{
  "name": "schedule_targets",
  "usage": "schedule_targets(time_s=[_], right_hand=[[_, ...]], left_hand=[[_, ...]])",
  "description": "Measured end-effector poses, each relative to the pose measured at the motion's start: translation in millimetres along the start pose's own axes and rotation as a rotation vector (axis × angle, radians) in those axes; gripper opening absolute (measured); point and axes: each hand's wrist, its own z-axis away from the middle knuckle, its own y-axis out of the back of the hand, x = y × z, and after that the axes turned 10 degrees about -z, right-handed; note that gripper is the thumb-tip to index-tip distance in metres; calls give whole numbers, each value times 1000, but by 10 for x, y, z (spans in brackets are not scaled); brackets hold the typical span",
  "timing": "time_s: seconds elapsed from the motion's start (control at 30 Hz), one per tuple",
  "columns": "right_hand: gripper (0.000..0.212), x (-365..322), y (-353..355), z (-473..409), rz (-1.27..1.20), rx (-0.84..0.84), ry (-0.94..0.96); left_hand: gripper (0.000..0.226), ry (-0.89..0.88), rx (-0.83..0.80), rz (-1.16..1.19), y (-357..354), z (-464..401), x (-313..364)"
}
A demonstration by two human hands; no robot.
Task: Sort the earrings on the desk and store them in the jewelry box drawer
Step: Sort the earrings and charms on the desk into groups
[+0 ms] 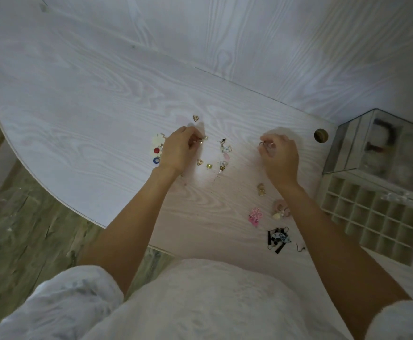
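Note:
Several earrings lie scattered on the white wood-grain desk. My left hand pinches a small gold earring at its fingertips. My right hand pinches another small earring. Between the hands lies a cluster of heart-shaped earrings. A gold heart earring sits farther back, another near my left wrist. White, red and blue earrings lie left of my left hand. Pink flower earrings and black fan-shaped earrings lie nearer me. The open jewelry box drawer with its grid of compartments is at the right.
The mirrored jewelry box stands behind the drawer at the desk's right end. A round cable hole is in the desk beside it. The desk's curved edge runs along the left, with wood floor below. A wall rises behind the desk.

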Motion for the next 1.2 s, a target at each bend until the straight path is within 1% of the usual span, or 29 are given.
schedule_targets(time_s=[0.17, 0.23, 0.3, 0.37, 0.43, 0.47, 0.53, 0.6, 0.67, 0.83, 0.93, 1.0, 1.1, 1.2], right_hand=[[19, 59, 87, -14, -59, 86, -124], [19, 73, 82, -29, -68, 52, -150], [18, 43, 52, -17, -110, -20, -146], [17, -35, 0, 12, -206, -126, -139], [16, -127, -49, 41, -361, -219, -162], [15, -161, -56, 52, -440, -227, -183], [13, -176, -33, 68, -519, -169, -207], [12, -119, 19, 78, -445, -80, -177], [13, -49, 69, 85, -338, -45, -162], [16, -34, 41, 62, -135, -108, -87], [17, -56, -23, 76, -74, -154, -50], [19, -54, -55, 98, -20, -184, -23], [21, -57, -76, 118, -18, -213, -1], [21, -59, -62, 113, -66, -220, -19]], left_hand=[[23, 35, -11, 62, 9, 66, 6], [27, 42, -15, 91, 42, 105, -5], [29, 39, -25, 107, 77, 156, -4], [30, 8, -21, 117, 110, 231, 5], [29, -31, 10, 113, 146, 320, 11], [29, -42, 32, 113, 161, 363, 15], [28, -44, 79, 115, 170, 443, 32], [26, -50, 103, 97, 135, 489, 85], [25, -82, 77, 52, 56, 489, 172], [27, -127, -58, -72, -173, 306, 433], [25, -152, -103, -142, -226, 225, 521], [22, -177, -103, -178, -216, 196, 548], [16, -194, -120, -219, -188, 165, 554], [15, -197, -124, -178, -134, 175, 541]])
